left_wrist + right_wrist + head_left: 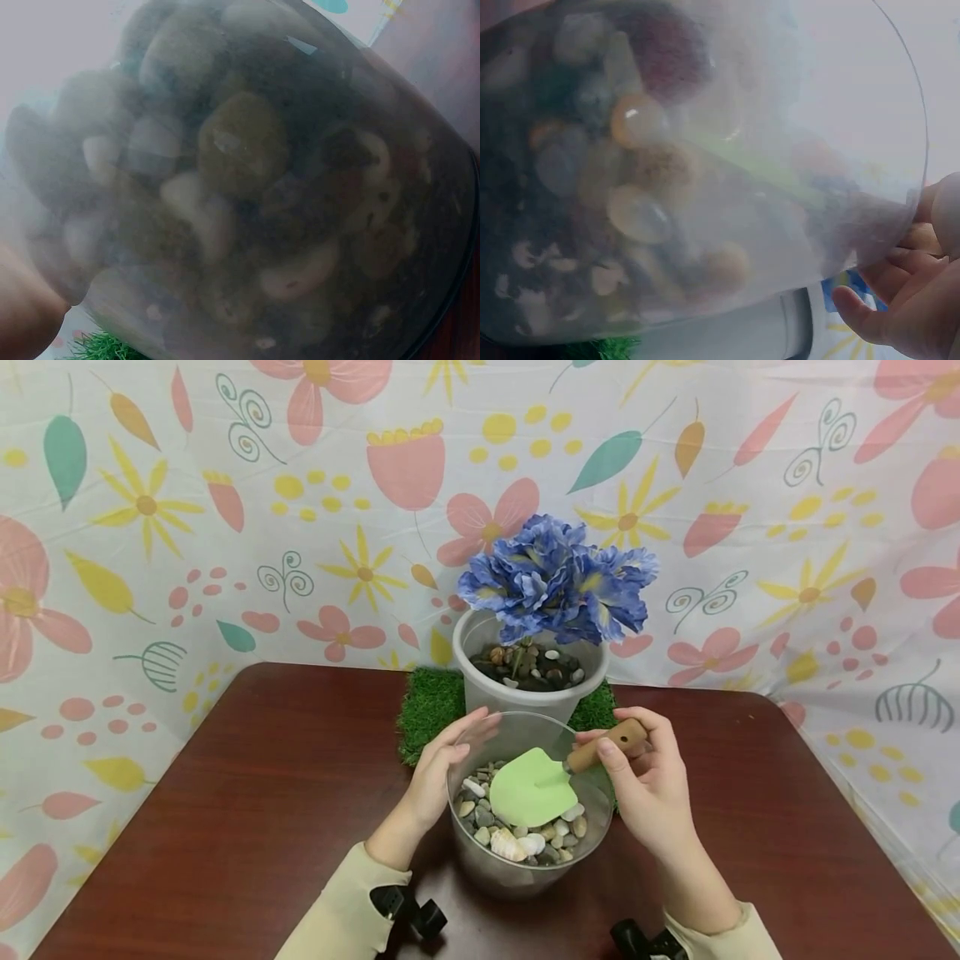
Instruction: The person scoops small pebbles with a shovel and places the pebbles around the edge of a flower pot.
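Observation:
A clear bucket [517, 881] stands on the table, holding pebbles [483, 818] and a few pale shells [508, 845]. My left hand [429, 781] grips its left rim, with thumb and fingers at the edge. In the left wrist view, pebbles [244, 146] show through the hazy wall. My right hand [652, 785] holds a small trowel by its wooden handle [606, 745], at the bucket's right rim. The trowel's light green blade [534, 787] lies inside the bucket, over the pebbles. Through the wall in the right wrist view, the blade [750, 165] appears blurred.
Just behind the bucket stands a white pot [480, 681] with blue flowers [558, 577] and pebbles [551, 670]. Beneath the pot lies a green turf mat [431, 710]. The dark red table [300, 810] backs onto a floral-patterned cloth [225, 552].

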`<action>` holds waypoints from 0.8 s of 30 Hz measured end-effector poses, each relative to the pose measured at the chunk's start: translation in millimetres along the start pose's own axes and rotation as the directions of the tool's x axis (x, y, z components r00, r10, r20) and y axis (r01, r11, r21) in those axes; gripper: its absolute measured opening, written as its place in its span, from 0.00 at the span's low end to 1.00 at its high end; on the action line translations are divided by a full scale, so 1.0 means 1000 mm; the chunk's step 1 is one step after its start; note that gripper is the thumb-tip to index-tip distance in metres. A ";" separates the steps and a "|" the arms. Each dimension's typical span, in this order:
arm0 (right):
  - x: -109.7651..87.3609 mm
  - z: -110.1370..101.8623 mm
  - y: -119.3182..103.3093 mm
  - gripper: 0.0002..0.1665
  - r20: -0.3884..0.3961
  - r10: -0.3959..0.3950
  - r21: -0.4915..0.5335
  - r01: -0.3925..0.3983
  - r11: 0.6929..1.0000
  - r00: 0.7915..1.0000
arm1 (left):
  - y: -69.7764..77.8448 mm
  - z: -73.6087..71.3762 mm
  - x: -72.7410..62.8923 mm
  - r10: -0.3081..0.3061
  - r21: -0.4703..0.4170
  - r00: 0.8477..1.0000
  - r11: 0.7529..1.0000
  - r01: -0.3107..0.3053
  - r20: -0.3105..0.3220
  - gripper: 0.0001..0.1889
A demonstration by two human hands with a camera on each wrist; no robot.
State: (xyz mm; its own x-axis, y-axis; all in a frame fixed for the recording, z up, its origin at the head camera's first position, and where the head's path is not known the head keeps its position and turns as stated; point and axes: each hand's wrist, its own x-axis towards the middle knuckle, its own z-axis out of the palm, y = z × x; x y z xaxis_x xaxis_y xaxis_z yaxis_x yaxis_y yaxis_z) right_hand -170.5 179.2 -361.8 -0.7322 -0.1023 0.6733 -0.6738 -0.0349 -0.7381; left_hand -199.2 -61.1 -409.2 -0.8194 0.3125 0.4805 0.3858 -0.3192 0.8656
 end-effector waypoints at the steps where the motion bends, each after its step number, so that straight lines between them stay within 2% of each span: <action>1: 0.000 0.001 0.001 0.22 0.008 0.009 -0.014 -0.009 1.000 1.000 | 0.000 0.000 0.000 0.002 -0.003 1.000 1.000 -0.002 0.001 0.29; 4: -0.002 0.004 0.001 0.21 0.006 0.044 -0.063 -0.043 0.997 0.999 | 0.001 0.000 0.000 0.002 -0.001 1.000 1.000 -0.002 0.005 0.29; 7: -0.003 0.007 0.000 0.22 0.004 0.050 -0.174 -0.049 0.984 0.999 | 0.002 0.000 0.000 0.005 -0.002 1.000 1.000 -0.005 0.008 0.29; 9: -0.003 0.006 -0.003 0.21 0.002 0.057 -0.290 -0.054 0.956 0.998 | 0.002 0.000 0.000 0.004 -0.008 1.000 1.000 -0.004 0.005 0.29; 10: -0.003 0.004 -0.004 0.21 0.002 0.065 -0.359 -0.060 0.932 0.998 | 0.002 0.000 0.000 0.003 -0.011 1.000 1.000 -0.003 0.003 0.29; 12: -0.002 -0.002 -0.009 0.19 -0.010 0.110 -0.492 -0.101 0.865 0.994 | 0.002 0.001 0.000 -0.001 -0.016 1.000 1.000 0.001 0.004 0.29; 14: 0.000 -0.010 -0.015 0.17 0.002 0.147 -0.619 -0.114 0.777 0.989 | 0.001 0.001 0.000 -0.005 -0.022 1.000 1.000 0.005 0.006 0.29; 16: 0.004 -0.018 -0.020 0.15 0.060 0.173 -0.716 -0.078 0.693 0.983 | 0.001 0.002 -0.001 -0.011 -0.021 1.000 1.000 0.012 0.005 0.29; 17: 0.007 -0.021 -0.023 0.14 0.102 0.186 -0.749 -0.048 0.661 0.977 | 0.001 0.001 -0.001 -0.014 -0.021 1.000 1.000 0.014 0.005 0.29; 19: 0.016 -0.024 -0.030 0.09 0.209 0.217 -0.796 0.037 0.604 0.953 | 0.000 0.001 -0.001 -0.020 -0.020 1.000 1.000 0.020 0.000 0.29; 21: 0.025 -0.023 -0.037 0.06 0.303 0.262 -0.835 0.124 0.536 0.916 | 0.000 0.000 0.000 -0.028 -0.014 1.000 1.000 0.028 -0.002 0.30; 24: 0.037 -0.015 -0.043 0.15 0.383 0.329 -0.883 0.237 0.405 0.863 | -0.001 -0.001 0.000 -0.034 -0.006 0.999 0.999 0.034 -0.002 0.30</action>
State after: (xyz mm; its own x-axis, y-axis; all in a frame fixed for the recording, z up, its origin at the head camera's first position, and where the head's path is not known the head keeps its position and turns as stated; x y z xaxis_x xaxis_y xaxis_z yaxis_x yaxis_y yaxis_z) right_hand -169.6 191.7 -304.6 -0.8160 -0.4803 0.3215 -0.5338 0.8396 -0.1005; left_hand -199.9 -61.6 -410.2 -0.8332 0.3211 0.4502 0.3550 -0.3137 0.8807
